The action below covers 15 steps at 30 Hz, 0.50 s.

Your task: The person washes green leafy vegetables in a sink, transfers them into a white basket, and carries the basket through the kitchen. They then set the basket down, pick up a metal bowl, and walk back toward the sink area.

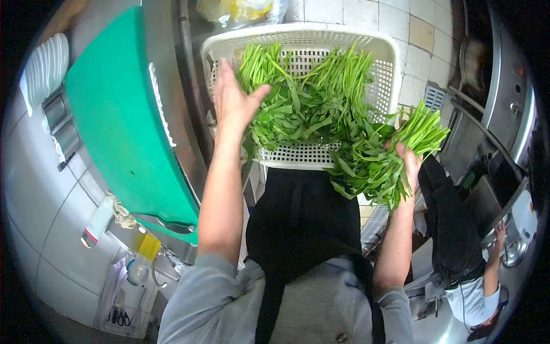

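Note:
A white perforated plastic basket [387, 69] is in front of me with bunches of leafy greens [312, 109] in it, long green stems toward its far side and leaves toward me. My left hand [234, 97] is over the basket's left end, fingers stretched and thumb apart, right beside the leftmost bunch. Over the basket's near right corner, my right hand [408, 160] grips a separate bunch of greens [369, 169]. Its cut stems point up and right, while its leaves hang to the left and partly cover the rim and my wrist.
To the left lies a green cutting board [123, 114] with a knife [166, 225] at its near end. Stacked white plates [47, 69] stand beyond it. Plastic bags [240, 10] sit behind the basket. At lower right, another person [472, 298] reaches toward a metal counter.

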Motion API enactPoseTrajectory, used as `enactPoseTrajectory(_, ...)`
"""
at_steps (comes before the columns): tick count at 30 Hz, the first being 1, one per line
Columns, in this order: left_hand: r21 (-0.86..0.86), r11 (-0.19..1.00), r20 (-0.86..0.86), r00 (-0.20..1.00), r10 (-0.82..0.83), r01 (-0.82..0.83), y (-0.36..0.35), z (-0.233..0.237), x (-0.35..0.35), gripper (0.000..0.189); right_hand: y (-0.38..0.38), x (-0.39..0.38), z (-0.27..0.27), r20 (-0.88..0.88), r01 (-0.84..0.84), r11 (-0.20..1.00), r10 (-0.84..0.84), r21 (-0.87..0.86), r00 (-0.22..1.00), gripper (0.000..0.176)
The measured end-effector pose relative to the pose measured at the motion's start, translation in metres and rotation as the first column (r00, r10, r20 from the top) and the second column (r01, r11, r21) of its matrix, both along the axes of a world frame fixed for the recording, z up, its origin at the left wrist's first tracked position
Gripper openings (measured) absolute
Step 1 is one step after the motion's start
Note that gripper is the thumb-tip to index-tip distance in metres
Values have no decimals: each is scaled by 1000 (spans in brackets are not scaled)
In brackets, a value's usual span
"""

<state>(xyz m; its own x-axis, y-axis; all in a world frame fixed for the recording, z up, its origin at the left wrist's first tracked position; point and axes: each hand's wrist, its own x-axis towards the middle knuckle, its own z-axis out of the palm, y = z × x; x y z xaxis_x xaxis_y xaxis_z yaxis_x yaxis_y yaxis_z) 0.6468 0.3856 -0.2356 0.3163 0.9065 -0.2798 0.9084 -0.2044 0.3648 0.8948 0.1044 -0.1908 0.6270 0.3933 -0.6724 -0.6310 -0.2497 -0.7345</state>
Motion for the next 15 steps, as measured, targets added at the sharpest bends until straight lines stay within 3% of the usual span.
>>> enactPoseTrajectory(2, 303, 948, 3, 995, -103, 97, -13, 16, 12, 74, 1, 3, 3, -44, -2, 999, 4, 44, 999, 48)
enactPoseTrajectory(5, 249, 932, 253, 911, -325, 264, -30, 14, 45, 52, -1, 3, -3, -59, 31, 999, -30, 25, 998, 47)
enactPoseTrajectory(8, 164, 874, 351, 801, -485, 458, -57, -19, 85, 52, -14, 11, -7, -27, -37, 984, 33, -173, 999, 50)
enactPoseTrajectory(9, 153, 873, 389, 784, -484, 463, -66, -29, 99, 52, -14, 10, -8, -24, -13, 988, 10, -157, 1000, 52)
enactPoseTrajectory(11, -133, 965, 204, 959, -196, 225, -72, -43, 112, 59, -10, 5, -1, -21, 15, 991, -18, -136, 1000, 54)
enactPoseTrajectory(12, -129, 965, 206, 958, -198, 227, -73, -41, 115, 59, -2, 3, 10, -78, 59, 991, -69, -119, 995, 55)
enactPoseTrajectory(13, -231, 956, 45, 984, -175, 180, -76, -39, 116, 64, 4, 1, 15, -143, 101, 990, -115, -103, 983, 56)
enactPoseTrajectory(14, -320, 941, -126, 979, -160, 113, -76, -36, 117, 70, -11, 5, -3, -63, 70, 998, -69, 6, 996, 56)
enactPoseTrajectory(15, -358, 929, -200, 964, -174, 93, -72, -34, 120, 75, -10, 4, -4, -48, 94, 996, -94, -6, 994, 54)
